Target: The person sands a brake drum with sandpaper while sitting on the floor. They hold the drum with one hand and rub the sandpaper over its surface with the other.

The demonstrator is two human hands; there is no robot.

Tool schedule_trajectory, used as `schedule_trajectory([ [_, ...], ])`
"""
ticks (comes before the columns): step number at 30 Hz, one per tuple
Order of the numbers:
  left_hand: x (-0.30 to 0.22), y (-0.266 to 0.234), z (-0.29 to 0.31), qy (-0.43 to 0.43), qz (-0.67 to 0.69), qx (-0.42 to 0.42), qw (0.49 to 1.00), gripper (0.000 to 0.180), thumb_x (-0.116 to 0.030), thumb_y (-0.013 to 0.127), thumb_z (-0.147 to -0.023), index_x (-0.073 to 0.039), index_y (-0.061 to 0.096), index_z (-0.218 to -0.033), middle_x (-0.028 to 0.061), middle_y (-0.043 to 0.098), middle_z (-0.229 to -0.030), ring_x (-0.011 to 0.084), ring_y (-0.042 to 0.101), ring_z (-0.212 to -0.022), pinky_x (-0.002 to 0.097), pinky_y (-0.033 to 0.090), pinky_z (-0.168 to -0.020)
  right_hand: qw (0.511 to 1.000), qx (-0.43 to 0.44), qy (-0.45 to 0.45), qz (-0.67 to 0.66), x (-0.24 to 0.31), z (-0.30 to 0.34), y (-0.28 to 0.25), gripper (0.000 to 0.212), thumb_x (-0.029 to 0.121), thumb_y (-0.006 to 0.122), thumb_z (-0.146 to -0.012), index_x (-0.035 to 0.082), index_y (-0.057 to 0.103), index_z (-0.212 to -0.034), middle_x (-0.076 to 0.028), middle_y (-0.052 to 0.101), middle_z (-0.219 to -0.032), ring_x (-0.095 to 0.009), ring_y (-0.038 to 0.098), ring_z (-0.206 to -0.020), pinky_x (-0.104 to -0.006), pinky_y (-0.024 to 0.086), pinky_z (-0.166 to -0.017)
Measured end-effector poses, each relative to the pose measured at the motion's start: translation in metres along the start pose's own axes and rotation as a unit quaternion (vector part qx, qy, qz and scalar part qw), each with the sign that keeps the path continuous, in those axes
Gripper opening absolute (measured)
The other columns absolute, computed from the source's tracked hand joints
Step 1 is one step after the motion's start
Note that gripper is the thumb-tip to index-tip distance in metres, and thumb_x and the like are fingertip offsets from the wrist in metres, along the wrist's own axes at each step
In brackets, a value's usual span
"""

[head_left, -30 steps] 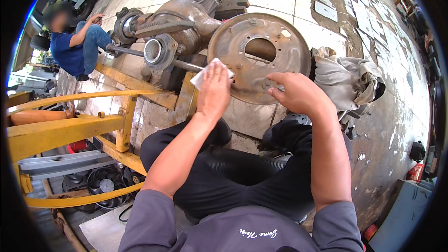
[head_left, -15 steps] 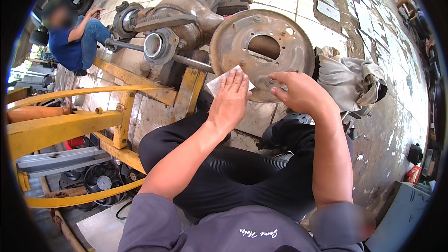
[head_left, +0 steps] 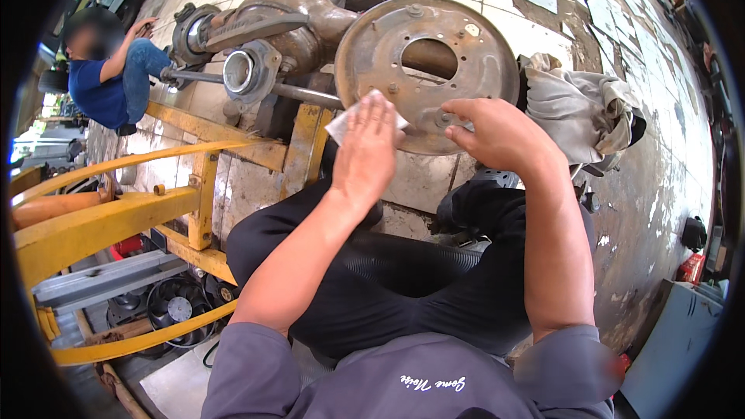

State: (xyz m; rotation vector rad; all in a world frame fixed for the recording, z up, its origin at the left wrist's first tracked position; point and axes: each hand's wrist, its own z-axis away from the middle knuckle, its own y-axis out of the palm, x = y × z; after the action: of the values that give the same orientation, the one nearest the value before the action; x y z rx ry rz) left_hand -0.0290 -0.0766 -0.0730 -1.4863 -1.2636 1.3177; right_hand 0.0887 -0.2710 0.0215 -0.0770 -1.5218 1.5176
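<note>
A round, rusty brake backing plate with a large centre hole stands tilted in front of me. My left hand lies with its fingers stretched out together over a pale paper-like sheet, pressed against the plate's lower left rim. The sheet's underside is hidden. My right hand is at the plate's lower right, its thumb and index finger apart and a bolt showing between them. Its other fingers are hidden, and I cannot tell whether it touches the plate.
Behind the plate lies a rusty axle housing, with a shaft and flanged hub at its left. A yellow metal frame fills the left side. Grey cloth is heaped right of the plate. Another person sits at the far left.
The plate and axle appear higher and further left as the view shifts. My left hand and the sheet have slid slightly toward the plate's lower left edge. My right hand keeps nearly the same pose.
</note>
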Motion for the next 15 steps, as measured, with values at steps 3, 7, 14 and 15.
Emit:
schedule_trajectory([
  [3, 0.028, 0.002, -0.021, -0.049, -0.044, -0.028, 0.997, 0.048, -0.021, 0.051, -0.100, 0.006, 0.048, -0.140, 0.0268, 0.044, -0.149, 0.0378, 0.039, -0.142, 0.0469, 0.029, -0.118, 1.000, 0.006, 0.001, 0.002, 0.002, -0.002, -0.003, 0.036, 0.022, 0.065, -0.090, 0.000, 0.066, -0.120, -0.026, 0.068, -0.106, -0.040, 0.064, -0.105, -0.0476, 0.050, -0.092],
  [7, 0.018, 0.007, -0.022, -0.005, -0.046, -0.022, 0.999, 0.047, -0.021, 0.051, -0.101, 0.007, 0.047, -0.139, 0.0277, 0.044, -0.148, 0.0391, 0.038, -0.141, 0.0483, 0.029, -0.117, 1.000, -0.005, 0.001, 0.000, -0.004, 0.000, -0.004, 0.035, 0.022, 0.065, -0.090, 0.001, 0.067, -0.119, -0.025, 0.069, -0.105, -0.040, 0.064, -0.105, -0.0477, 0.050, -0.091],
  [14, -0.004, 0.001, -0.003, 0.001, -0.014, -0.008, 1.000, 0.048, -0.021, 0.051, -0.101, 0.007, 0.047, -0.139, 0.0280, 0.044, -0.147, 0.0394, 0.039, -0.141, 0.0483, 0.031, -0.117, 1.000, -0.004, 0.011, -0.008, 0.001, 0.001, -0.005, 0.035, 0.021, 0.066, -0.090, 0.001, 0.067, -0.119, -0.024, 0.069, -0.107, -0.040, 0.064, -0.105, -0.0472, 0.050, -0.092],
  [15, 0.003, 0.002, -0.008, -0.009, -0.021, -0.017, 1.000, 0.048, -0.021, 0.051, -0.101, 0.007, 0.047, -0.139, 0.0280, 0.044, -0.147, 0.0394, 0.039, -0.141, 0.0483, 0.031, -0.117, 1.000, -0.004, 0.011, -0.004, 0.000, 0.000, -0.003, 0.035, 0.021, 0.066, -0.090, 0.001, 0.066, -0.119, -0.023, 0.069, -0.107, -0.040, 0.064, -0.106, -0.0470, 0.050, -0.092],
])
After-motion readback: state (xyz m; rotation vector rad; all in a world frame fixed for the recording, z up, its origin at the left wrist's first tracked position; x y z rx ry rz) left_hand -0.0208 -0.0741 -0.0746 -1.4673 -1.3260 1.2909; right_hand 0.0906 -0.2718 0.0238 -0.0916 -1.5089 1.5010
